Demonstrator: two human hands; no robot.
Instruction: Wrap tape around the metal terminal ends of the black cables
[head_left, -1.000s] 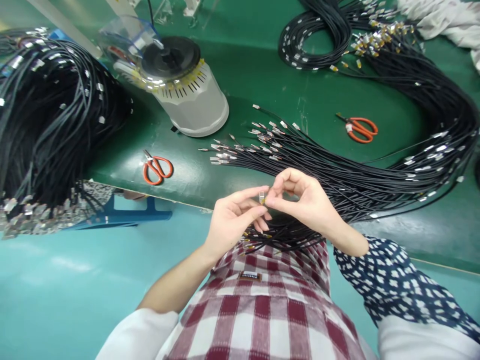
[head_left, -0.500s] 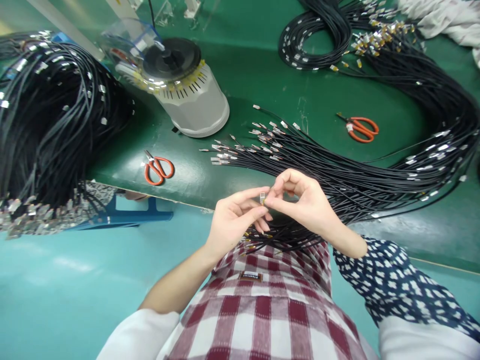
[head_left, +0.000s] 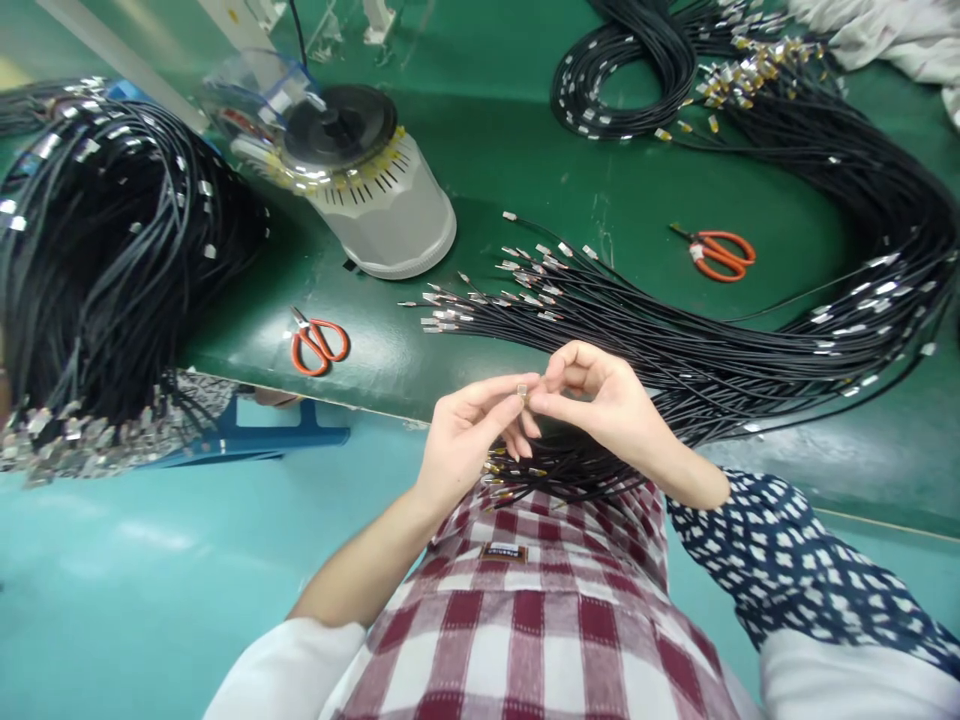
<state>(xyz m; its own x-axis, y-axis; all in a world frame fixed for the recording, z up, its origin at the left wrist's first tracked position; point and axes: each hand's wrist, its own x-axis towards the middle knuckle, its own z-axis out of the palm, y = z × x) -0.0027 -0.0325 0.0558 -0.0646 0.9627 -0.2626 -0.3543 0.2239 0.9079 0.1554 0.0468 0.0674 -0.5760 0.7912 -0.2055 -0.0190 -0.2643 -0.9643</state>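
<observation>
A small silvery connector (head_left: 523, 391) sits between the fingertips of both hands, above the table's front edge. My left hand (head_left: 469, 430) pinches it with thumb and forefinger, the other fingers loosely curled. From the right, my right hand (head_left: 596, 400) has its thumb and forefinger closed at the connector's edge; its fingertips partly hide what lies there. Beneath the hands, a bunch of black cables with yellowish tips (head_left: 555, 475) rests against the checked apron (head_left: 540, 600). Beyond them, a sheaf of black cables (head_left: 637, 330) lies on the table with bare metal-tipped ends pointing left.
Orange-handled snips (head_left: 321, 347) lie left on the green table (head_left: 480, 170), another orange-handled pair (head_left: 724, 255) at right. A grey-white round machine (head_left: 397, 220) with a black disc stands behind. A big cable bundle (head_left: 112, 260) hangs over the left edge; a coil (head_left: 585, 95) lies at the back.
My left thumb has moved up over the connector, so less of it shows. My right hand stays nearly in place. The view has shifted slightly.
</observation>
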